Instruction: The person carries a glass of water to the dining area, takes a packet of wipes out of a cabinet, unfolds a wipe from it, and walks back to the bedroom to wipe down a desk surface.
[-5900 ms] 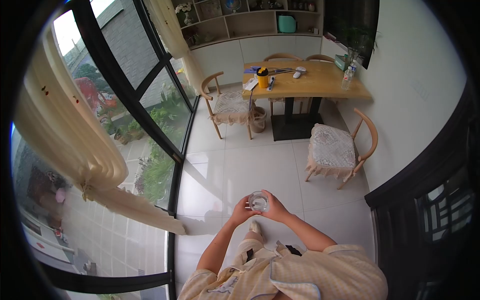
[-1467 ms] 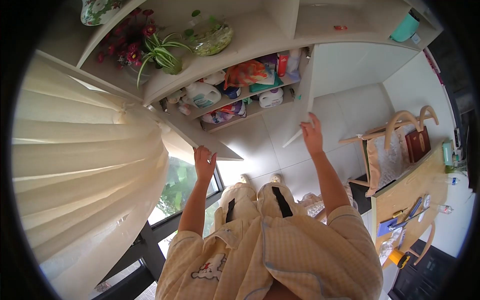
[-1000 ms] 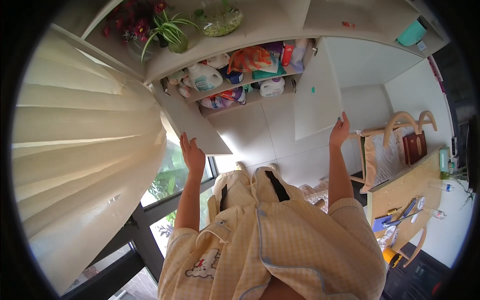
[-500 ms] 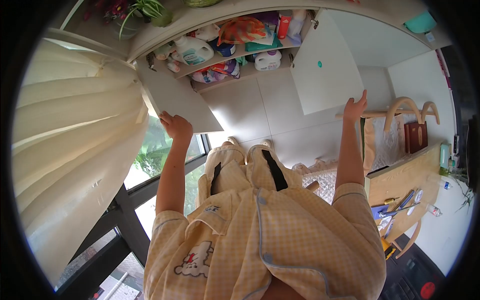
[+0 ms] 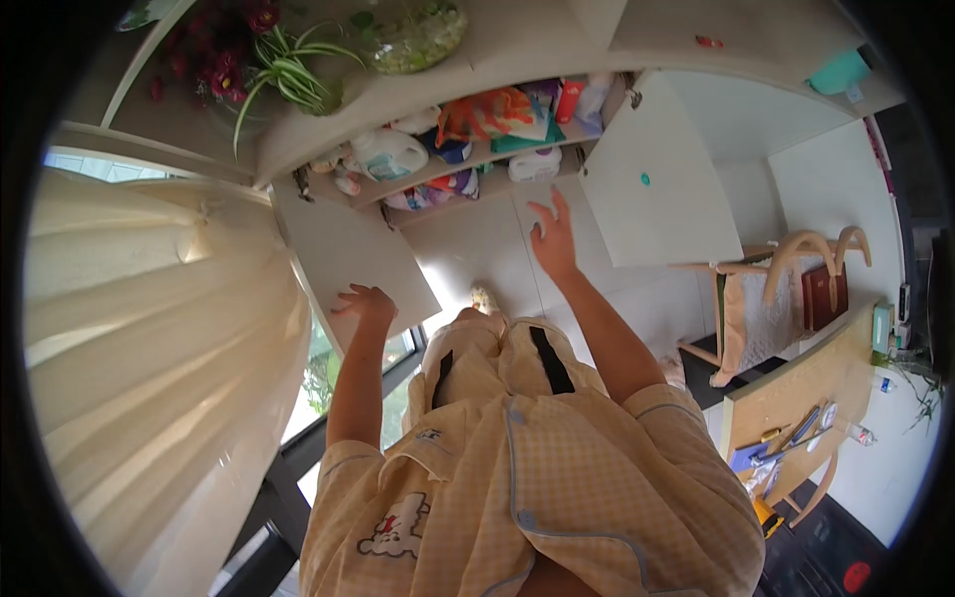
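Both doors of a low cabinet stand swung out. My left hand [image 5: 366, 304] is beside the left cabinet door [image 5: 348, 249], fingers spread and holding nothing; whether it touches the door I cannot tell. My right hand [image 5: 553, 237] reaches toward the shelves with fingers apart and nothing in it. The right cabinet door [image 5: 662, 184] is to its right. On the upper shelf are a white jug [image 5: 388, 154], an orange patterned bag [image 5: 487, 117] and a red container [image 5: 569, 99]. Lower down, another white jug [image 5: 535, 164] sits beside purple and red packages [image 5: 438, 189].
A cream curtain [image 5: 169, 348] hangs at left by the window. Plants and a glass bowl [image 5: 413, 40] stand on the counter above the cabinet. At right are a wooden chair [image 5: 766, 289] and a table [image 5: 756, 408] with several tools.
My right hand has let go of the right door and moved left, toward the shelves. My left hand has opened off the left door's edge. The view has shifted up slightly.
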The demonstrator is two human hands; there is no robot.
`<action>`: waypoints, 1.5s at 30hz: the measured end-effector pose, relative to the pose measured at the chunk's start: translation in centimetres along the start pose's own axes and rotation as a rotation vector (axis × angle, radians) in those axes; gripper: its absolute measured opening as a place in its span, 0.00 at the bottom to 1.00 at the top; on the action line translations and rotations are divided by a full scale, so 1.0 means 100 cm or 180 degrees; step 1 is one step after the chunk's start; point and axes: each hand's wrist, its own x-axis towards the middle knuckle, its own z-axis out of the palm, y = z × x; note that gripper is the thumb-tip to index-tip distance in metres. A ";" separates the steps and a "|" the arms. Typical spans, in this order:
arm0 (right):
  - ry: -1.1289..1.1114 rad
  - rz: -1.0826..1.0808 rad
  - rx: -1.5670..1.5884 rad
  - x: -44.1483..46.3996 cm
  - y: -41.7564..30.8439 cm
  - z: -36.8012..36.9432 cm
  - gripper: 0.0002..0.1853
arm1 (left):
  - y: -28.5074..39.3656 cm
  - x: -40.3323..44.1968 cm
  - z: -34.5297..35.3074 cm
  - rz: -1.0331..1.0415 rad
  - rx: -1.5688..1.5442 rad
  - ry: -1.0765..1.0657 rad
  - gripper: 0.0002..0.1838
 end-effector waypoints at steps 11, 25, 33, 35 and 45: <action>-0.0898 -0.1382 -0.0003 0.136 -0.005 0.144 0.19 | 0.059 0.115 -0.058 -0.0098 -0.3034 0.1293 0.42; -0.0211 -0.2491 -0.1049 0.256 0.048 0.334 0.19 | 0.133 0.266 -0.154 0.0492 -0.5230 0.5207 0.28; 0.0520 -0.3273 -0.1052 0.273 0.061 0.344 0.20 | 0.122 0.257 -0.141 0.1188 -0.5371 0.4916 0.25; 0.0778 -0.3186 -0.1055 0.284 0.054 0.329 0.17 | 0.122 0.256 -0.143 0.1264 -0.5485 0.4877 0.24; -0.0354 -0.1491 0.0360 0.307 0.075 0.248 0.09 | 0.130 0.267 -0.145 0.1202 -0.5433 0.5119 0.31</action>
